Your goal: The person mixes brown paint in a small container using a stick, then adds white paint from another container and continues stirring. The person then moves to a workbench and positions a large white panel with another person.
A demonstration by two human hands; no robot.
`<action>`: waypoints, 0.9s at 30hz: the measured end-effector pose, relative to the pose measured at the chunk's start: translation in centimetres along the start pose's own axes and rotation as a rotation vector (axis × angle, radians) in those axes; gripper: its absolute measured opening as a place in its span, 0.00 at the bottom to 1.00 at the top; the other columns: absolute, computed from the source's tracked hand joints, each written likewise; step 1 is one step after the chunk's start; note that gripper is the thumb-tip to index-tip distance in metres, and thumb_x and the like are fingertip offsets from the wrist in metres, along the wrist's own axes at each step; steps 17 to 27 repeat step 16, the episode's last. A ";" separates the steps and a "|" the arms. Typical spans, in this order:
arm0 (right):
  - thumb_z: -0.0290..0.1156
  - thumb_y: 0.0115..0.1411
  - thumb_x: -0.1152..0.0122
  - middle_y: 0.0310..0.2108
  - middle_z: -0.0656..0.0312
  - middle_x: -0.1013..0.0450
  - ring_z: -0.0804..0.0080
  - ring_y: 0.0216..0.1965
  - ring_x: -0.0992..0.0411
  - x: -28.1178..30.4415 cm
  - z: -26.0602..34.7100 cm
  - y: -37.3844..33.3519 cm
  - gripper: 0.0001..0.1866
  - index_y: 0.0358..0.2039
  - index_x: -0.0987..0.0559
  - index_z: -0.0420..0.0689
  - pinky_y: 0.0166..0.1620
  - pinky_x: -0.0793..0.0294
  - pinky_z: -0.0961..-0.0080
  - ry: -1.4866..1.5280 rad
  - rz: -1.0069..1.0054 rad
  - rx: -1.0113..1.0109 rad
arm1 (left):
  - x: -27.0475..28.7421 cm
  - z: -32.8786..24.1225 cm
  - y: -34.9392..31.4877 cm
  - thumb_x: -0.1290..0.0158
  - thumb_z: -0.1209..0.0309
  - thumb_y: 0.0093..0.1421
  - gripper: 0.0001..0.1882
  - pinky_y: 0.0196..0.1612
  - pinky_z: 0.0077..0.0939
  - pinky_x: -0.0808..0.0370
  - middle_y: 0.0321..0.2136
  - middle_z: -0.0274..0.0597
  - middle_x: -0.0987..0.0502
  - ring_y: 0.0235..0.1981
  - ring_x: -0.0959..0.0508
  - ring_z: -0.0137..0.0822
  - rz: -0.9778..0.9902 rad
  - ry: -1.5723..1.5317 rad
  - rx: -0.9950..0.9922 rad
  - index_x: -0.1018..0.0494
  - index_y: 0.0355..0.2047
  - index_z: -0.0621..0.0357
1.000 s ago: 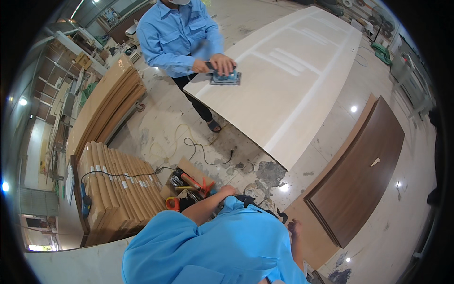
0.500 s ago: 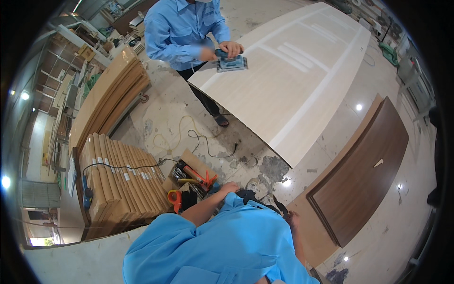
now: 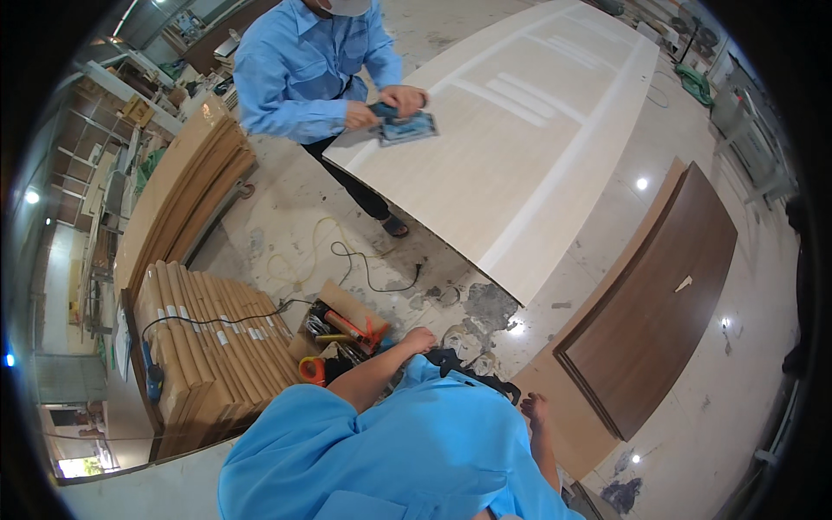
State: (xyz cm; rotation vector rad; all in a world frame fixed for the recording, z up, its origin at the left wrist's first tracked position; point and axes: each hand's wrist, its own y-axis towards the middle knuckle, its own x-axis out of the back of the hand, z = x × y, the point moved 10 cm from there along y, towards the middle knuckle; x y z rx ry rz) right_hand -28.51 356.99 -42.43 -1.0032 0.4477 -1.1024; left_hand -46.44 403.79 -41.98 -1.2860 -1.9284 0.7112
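My left hand [image 3: 419, 340] is closed at my waist, beside the hem of my blue shirt [image 3: 416, 433] and a black cloth-like piece [image 3: 468, 371] with a strap. What its fingers hold, if anything, is hidden. My right hand [image 3: 535, 409] is off to the right of the black piece, fingers loosely apart and holding nothing. Left of my left hand is an open cardboard box [image 3: 348, 303] with an orange-red caulking gun [image 3: 360, 332] and other tools. An orange roll [image 3: 312, 370] lies by it.
Across from me a co-worker [image 3: 312, 69] runs a sander [image 3: 406, 128] over a large pale panel [image 3: 485, 156]. A brown door panel [image 3: 659, 303] lies at right on cardboard. Wrapped boards [image 3: 208, 338] are stacked at left. A black cable [image 3: 373, 277] crosses the floor.
My right hand has come away from the black strap, which now lies closer to my waist. The sander has shifted on the panel. The whole view has moved slightly.
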 end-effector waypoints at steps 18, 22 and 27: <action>0.39 0.74 0.42 0.44 0.46 0.16 0.58 0.39 0.15 -2.9 1.8 -0.4 0.21 0.58 0.19 0.38 0.41 0.15 0.64 -0.073 0.010 -0.041 | -0.3 1.1 0.8 0.42 0.60 0.70 0.19 0.35 0.32 0.19 0.38 0.47 0.15 0.36 0.14 0.37 0.093 0.004 0.103 0.20 0.52 0.62; 0.39 0.74 0.42 0.44 0.46 0.16 0.58 0.39 0.15 -2.9 1.8 -0.4 0.21 0.58 0.19 0.38 0.41 0.15 0.64 -0.073 0.010 -0.041 | -0.3 1.1 0.8 0.42 0.60 0.70 0.19 0.35 0.32 0.19 0.38 0.47 0.15 0.36 0.14 0.37 0.093 0.004 0.103 0.20 0.52 0.62; 0.39 0.74 0.42 0.44 0.46 0.16 0.58 0.39 0.15 -2.9 1.8 -0.4 0.21 0.58 0.19 0.38 0.41 0.15 0.64 -0.073 0.010 -0.041 | -0.3 1.1 0.8 0.42 0.60 0.70 0.19 0.35 0.32 0.19 0.38 0.47 0.15 0.36 0.14 0.37 0.093 0.004 0.103 0.20 0.52 0.62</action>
